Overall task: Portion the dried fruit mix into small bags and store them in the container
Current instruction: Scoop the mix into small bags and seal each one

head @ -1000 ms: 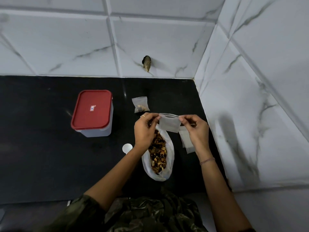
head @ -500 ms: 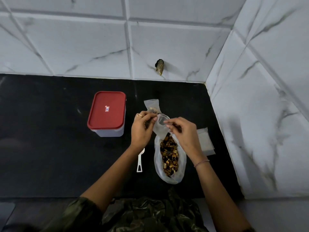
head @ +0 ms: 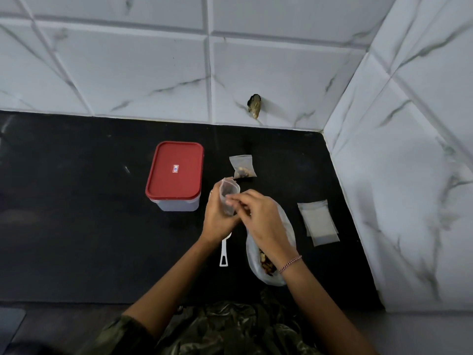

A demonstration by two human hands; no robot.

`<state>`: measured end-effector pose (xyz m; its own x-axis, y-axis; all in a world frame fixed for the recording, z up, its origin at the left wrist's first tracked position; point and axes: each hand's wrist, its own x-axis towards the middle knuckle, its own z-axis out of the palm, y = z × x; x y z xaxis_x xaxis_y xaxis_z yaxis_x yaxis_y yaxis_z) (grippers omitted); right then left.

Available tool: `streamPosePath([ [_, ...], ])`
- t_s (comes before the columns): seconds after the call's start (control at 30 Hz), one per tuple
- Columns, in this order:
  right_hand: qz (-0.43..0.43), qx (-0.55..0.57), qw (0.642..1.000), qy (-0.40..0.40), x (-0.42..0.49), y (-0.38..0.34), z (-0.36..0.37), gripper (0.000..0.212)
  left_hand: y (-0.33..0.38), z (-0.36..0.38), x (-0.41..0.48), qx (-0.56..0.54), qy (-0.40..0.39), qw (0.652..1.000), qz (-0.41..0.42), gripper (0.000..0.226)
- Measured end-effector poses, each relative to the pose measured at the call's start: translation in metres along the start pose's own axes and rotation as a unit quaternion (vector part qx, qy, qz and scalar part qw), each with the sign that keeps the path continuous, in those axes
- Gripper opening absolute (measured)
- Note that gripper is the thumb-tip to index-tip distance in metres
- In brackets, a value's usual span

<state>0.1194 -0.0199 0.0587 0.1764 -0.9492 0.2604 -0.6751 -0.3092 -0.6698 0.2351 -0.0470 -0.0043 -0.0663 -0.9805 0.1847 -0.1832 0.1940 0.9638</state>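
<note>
My left hand (head: 217, 216) holds a small clear bag (head: 228, 194) upright with its mouth spread open. My right hand (head: 261, 221) hovers beside the bag's mouth, fingertips pinched at its rim. Under my right hand lies the big plastic bag of dried fruit mix (head: 266, 267), mostly hidden by the hand and wrist. A filled small bag (head: 242, 167) lies on the black counter behind my hands. The container with a red lid (head: 175, 172) stands shut to the left. A white scoop (head: 224, 252) lies below my left hand, its bowl hidden.
A stack of empty small bags (head: 318, 221) lies to the right, near the white marble wall (head: 409, 175). The black counter (head: 76, 213) stretches left. A dark stub (head: 254, 105) sticks out of the back wall. A dark flat object (head: 10, 324) sits at the lower left.
The small bag went from flat between both hands to opened up in my left hand. My right hand shifted to the bag's mouth. The view drifted, showing the scoop handle and the empty bags.
</note>
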Motion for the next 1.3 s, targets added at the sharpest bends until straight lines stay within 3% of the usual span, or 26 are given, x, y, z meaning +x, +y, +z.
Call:
streamPosePath([
  [0.1, -0.016, -0.018, 1.000, -0.006, 0.002, -0.010, -0.004, 0.029, 0.004, -0.005, 0.000, -0.030, 0.029, 0.999, 0.032, 0.054],
  [0.2, 0.012, 0.009, 1.000, 0.014, 0.013, -0.014, -0.007, 0.019, 0.005, -0.010, 0.003, -0.042, 0.031, 0.997, 0.064, 0.045],
  [0.27, 0.032, -0.004, 0.999, -0.028, 0.021, -0.019, -0.009, 0.019, 0.005, -0.011, 0.004, -0.043, 0.028, 0.995, 0.086, 0.039],
  [0.47, 0.013, -0.160, 0.978, -0.136, 0.028, -0.028, -0.007, 0.038, -0.005, -0.015, 0.005, 0.033, 0.042, 0.993, 0.104, 0.055],
  [0.6, 0.024, -0.211, 0.965, -0.153, 0.031, -0.028, 0.007, 0.037, -0.008, -0.015, 0.003, 0.045, 0.050, 0.991, 0.116, 0.056],
  [0.7, 0.020, -0.145, 0.981, -0.127, 0.028, -0.026, 0.014, 0.027, -0.011, -0.019, -0.002, 0.002, 0.059, 0.996, 0.072, 0.042],
  [0.77, 0.063, -0.003, 0.998, -0.020, 0.024, -0.023, 0.008, 0.021, -0.013, -0.024, -0.006, -0.004, 0.074, 0.996, 0.047, 0.038],
  [0.83, 0.122, 0.037, 0.989, 0.069, 0.014, -0.010, 0.006, 0.019, -0.017, -0.030, -0.011, 0.017, 0.088, 0.995, 0.033, 0.042],
  [0.87, 0.154, 0.004, 0.987, 0.047, 0.007, -0.001, 0.011, 0.019, -0.019, -0.033, -0.014, 0.026, 0.088, 0.995, 0.026, 0.043],
  [0.93, 0.191, -0.101, 0.974, -0.071, -0.009, 0.014, 0.028, 0.021, -0.023, -0.036, -0.022, 0.039, 0.077, 0.996, 0.011, 0.043],
  [1.03, 0.170, -0.196, 0.948, -0.184, -0.033, 0.021, 0.058, 0.034, -0.028, -0.038, -0.030, 0.058, 0.060, 0.997, 0.001, 0.044],
  [1.13, 0.116, -0.242, 0.944, -0.193, -0.043, 0.022, 0.078, 0.048, -0.032, -0.040, -0.037, 0.058, 0.043, 0.997, 0.004, 0.044],
  [1.3, 0.172, -0.173, 0.953, -0.179, -0.037, 0.027, 0.083, 0.036, -0.031, -0.036, -0.045, 0.057, 0.024, 0.998, -0.006, 0.041],
])
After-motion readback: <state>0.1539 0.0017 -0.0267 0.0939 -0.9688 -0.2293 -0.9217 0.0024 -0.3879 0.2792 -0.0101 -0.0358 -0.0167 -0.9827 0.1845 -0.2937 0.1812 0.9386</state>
